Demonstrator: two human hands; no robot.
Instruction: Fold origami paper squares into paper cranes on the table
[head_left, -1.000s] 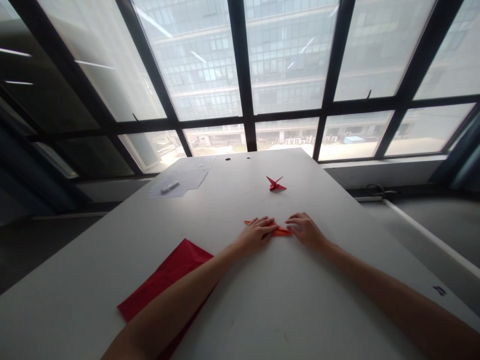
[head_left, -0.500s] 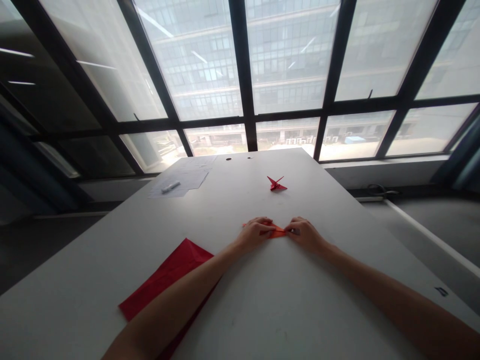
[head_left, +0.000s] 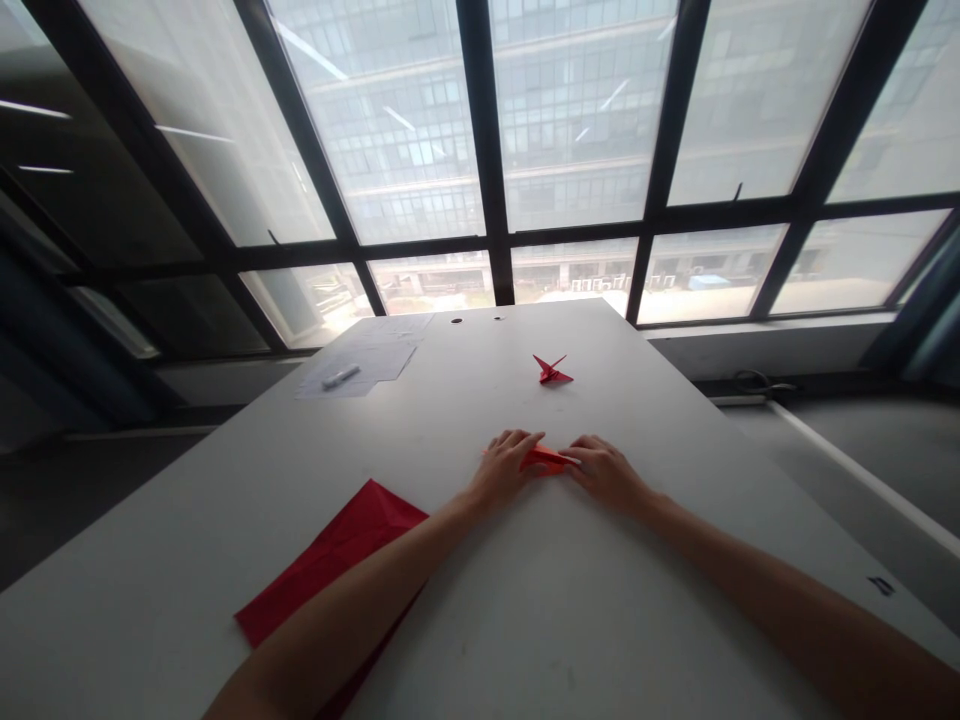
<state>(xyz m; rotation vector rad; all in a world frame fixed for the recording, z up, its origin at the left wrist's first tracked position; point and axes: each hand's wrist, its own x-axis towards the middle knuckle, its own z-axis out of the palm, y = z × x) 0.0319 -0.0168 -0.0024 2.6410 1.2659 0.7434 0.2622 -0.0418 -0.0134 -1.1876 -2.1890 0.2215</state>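
On the desk [head_left: 615, 620], left hand [head_left: 502, 470] and right hand [head_left: 606, 473] gripped orange paper [head_left: 550, 462], seemingly part-folded; red figure [head_left: 551, 374] looked finished, red sheet [head_left: 336, 548] unshaped.

Not a ton to report on the body here, folks: it's two bare arms, skin on show from the wrists to where the frame cuts them off. The left forearm [head_left: 360, 605] looks slim and smooth-edged, tapering to a narrow wrist and then the left hand [head_left: 505, 470], bare too, with slender fingers. Right side's basically the twin: the right forearm [head_left: 757, 575] gets way chunkier toward the picture's edge and thins down neatly to the wrist, and the right hand [head_left: 606, 473] is ungloved, fingers slim, knuckles softly rounded. Nails and finer skin detail are too small to make out, sorry.
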